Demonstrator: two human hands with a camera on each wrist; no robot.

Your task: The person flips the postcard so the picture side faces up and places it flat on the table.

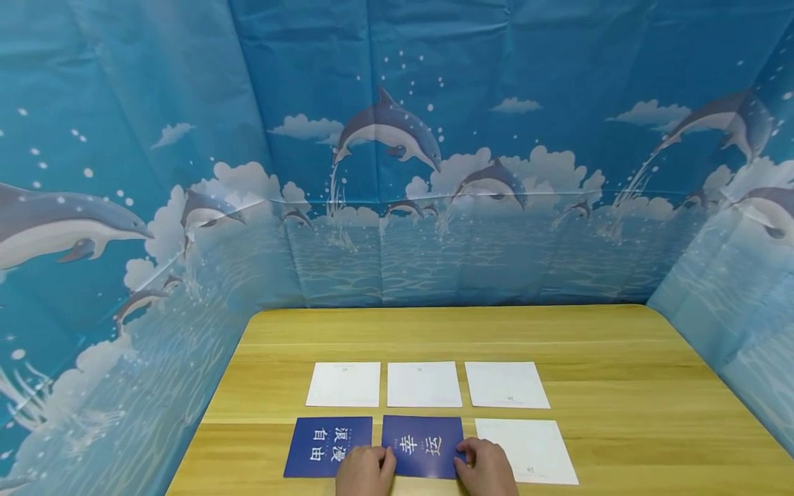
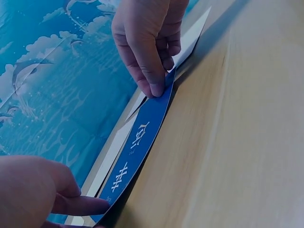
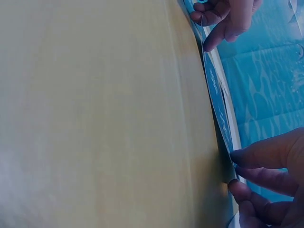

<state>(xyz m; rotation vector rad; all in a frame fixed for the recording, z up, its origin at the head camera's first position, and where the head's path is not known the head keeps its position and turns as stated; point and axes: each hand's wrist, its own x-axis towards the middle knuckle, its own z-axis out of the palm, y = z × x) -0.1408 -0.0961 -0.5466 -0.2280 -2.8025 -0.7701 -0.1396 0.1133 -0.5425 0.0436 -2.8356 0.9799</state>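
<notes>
Nearest us, the left hand (image 1: 364,472) and the right hand (image 1: 486,468) share one dark blue, rectangular paper card printed with sideways characters (image 1: 423,448), the middle of the near row. We see the right hand's thumb and bent fingers drawn together on its right edge; the left hand pinches the left edge, though its lower fingers are partly hidden. We judge that gripping opposite ends steadies a thin sheet which bows slightly, its near edge raised over a shadow. Beside the left hand, and partly covered by it, lies a second dark blue card with white characters (image 1: 325,441); past the right hand lies a plain white rectangular card with a small printed mark (image 1: 533,451). Farther off, we find a row of a left white card (image 1: 343,384), a centre white card (image 1: 424,384) and a right white card (image 1: 506,385), apart from one another, probably so that each can be handled singly. All lie on the yellow wood-grain tabletop (image 1: 651,386), and behind it hangs a creased blue sheet printed with dolphins (image 1: 446,41).
</notes>
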